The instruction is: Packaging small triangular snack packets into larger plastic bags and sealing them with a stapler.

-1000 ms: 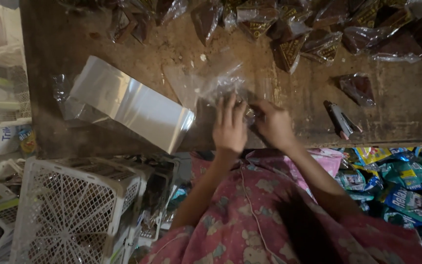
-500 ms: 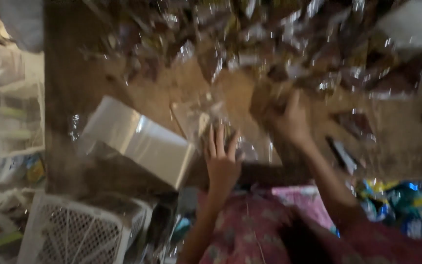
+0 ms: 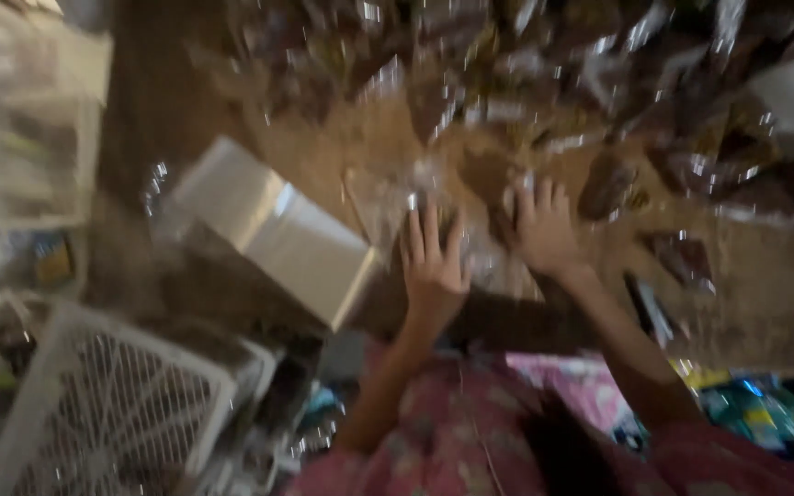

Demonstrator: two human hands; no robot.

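The picture is blurred by motion. My left hand (image 3: 434, 262) lies flat with its fingers spread on a small clear plastic bag (image 3: 388, 197) on the brown wooden table (image 3: 323, 138). Just to its right, my right hand (image 3: 544, 230) also lies flat with fingers apart, on the bag's right edge beside a dark wrapped piece (image 3: 606, 184). Neither hand grips anything that I can make out.
A stack of clear plastic bags (image 3: 268, 230) lies left of my hands. A heap of dark pieces in shiny wrappers (image 3: 544, 64) covers the table's far side. A white lattice basket (image 3: 103, 404) stands below left, and colourful packets (image 3: 765, 413) lie below right.
My right hand went out to the right toward the wrapped pieces, then came back beside the left. My left hand opened flat on the clear bag. The view swung and blurred.
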